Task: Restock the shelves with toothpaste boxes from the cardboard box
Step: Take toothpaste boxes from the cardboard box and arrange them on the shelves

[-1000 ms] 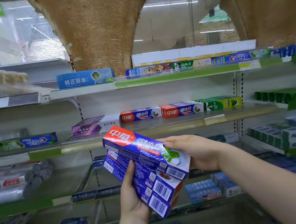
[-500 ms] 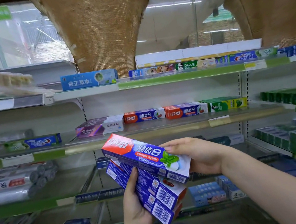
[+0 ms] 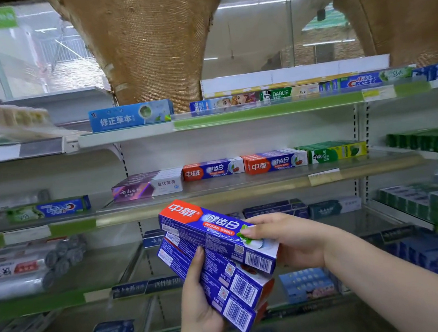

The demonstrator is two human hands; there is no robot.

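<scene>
Tipped further face-up since a second ago and eased slightly off the pile beneath: top toothpaste box (image 3: 214, 234), red and blue, pinched at its barcode end by the right hand (image 3: 296, 241), fingers curled over the upper face. Directly below and touching it, two more boxes (image 3: 224, 281) of the same kind, clamped in the left hand (image 3: 200, 303), thumb pressed across the side panel, palm underneath. All three held in mid-air before the shelving, slanting down to the right, just under the front edge of the middle shelf (image 3: 241, 187). On that shelf, two matching red-and-blue rows (image 3: 213, 169) side by side, flanked by a purple-and-white box (image 3: 147, 185) on the left and green boxes (image 3: 332, 151) on the right. Higher up, on the top shelf (image 3: 234, 115), a lone blue box (image 3: 129, 117) and a mixed row further right. At far left, lower down, stacked clear-wrapped rolls (image 3: 34, 266).
</scene>
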